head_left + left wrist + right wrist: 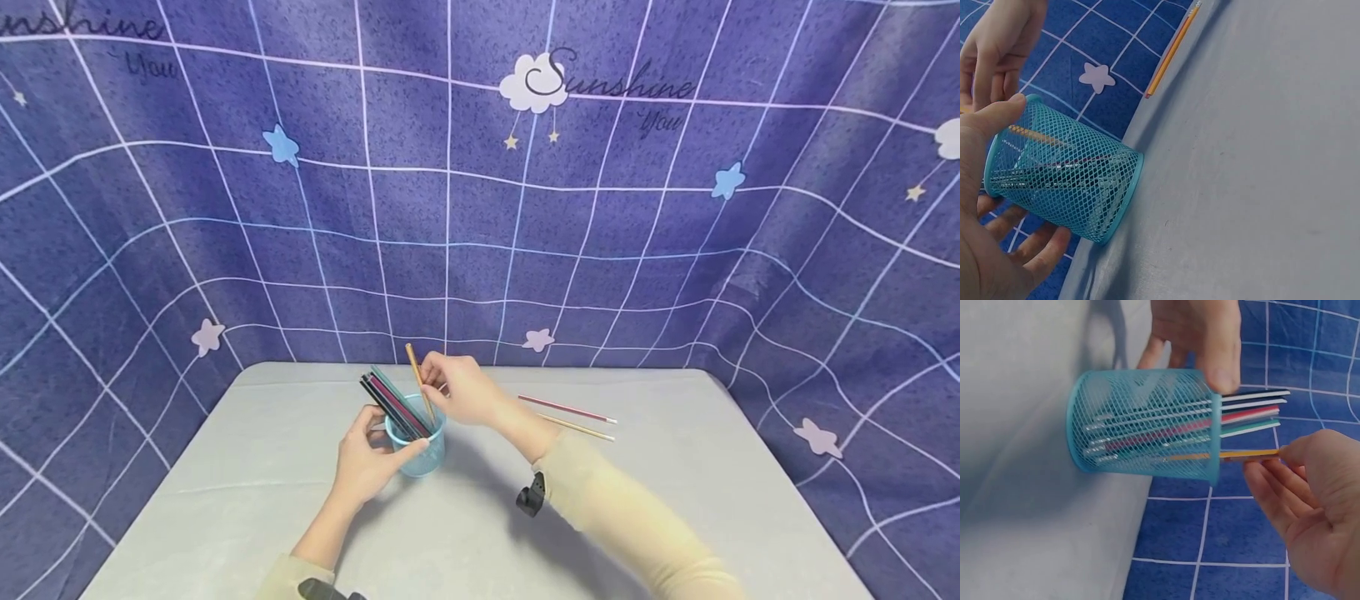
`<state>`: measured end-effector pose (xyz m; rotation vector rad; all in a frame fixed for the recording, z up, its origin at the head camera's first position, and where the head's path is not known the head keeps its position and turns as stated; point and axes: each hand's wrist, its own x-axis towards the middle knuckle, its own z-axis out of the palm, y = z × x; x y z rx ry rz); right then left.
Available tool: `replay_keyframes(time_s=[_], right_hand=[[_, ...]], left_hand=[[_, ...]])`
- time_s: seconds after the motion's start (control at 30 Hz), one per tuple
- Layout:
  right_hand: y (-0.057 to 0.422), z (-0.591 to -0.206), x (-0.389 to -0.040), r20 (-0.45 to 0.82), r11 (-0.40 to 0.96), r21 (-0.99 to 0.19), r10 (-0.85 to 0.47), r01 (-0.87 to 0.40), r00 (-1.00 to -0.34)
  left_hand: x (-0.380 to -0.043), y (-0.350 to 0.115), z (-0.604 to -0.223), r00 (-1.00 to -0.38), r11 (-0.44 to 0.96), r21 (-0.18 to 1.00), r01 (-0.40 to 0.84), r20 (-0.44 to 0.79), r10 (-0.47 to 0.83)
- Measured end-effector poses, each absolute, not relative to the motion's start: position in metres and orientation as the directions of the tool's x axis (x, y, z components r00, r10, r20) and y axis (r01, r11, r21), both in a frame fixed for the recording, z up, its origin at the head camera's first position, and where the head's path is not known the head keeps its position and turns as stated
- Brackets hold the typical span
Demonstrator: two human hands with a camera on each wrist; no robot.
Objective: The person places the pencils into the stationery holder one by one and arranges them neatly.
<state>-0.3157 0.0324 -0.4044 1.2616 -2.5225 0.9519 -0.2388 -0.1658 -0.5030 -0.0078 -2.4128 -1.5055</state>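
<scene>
A light-blue mesh pencil cup stands upright on the table. My left hand holds it from the left, thumb at the rim and fingers around the side. Several pencils in black, magenta and teal lean together inside it. Between thumb and fingertips, my right hand pinches a yellow pencil above the rim. This pencil's lower part is inside the cup, visible through the mesh in the right wrist view. Whether its lower end touches the cup's bottom, I cannot tell.
To the right, a red pencil and another yellow pencil lie on the pale table, partly behind the right forearm. A blue-purple gridded curtain rises along the table's back and sides.
</scene>
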Motion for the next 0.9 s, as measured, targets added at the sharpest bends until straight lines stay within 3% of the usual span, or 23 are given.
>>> replay_keyframes(time_s=[0.77,0.9], right_hand=[[0.002,-0.427,-0.317,0.429,0.579,-0.263,-0.646,-0.772,-0.631],[0.001,-0.425,-0.315,0.466,0.595,-0.283,-0.601,-0.753,-0.649]], left_hand=[[-0.238,-0.169,-0.504,-0.958,0.459,0.874,0.159,0.25,-0.143],[-0.238,-0.167,-0.503,-0.958,0.442,0.883,0.156,0.244,-0.148]])
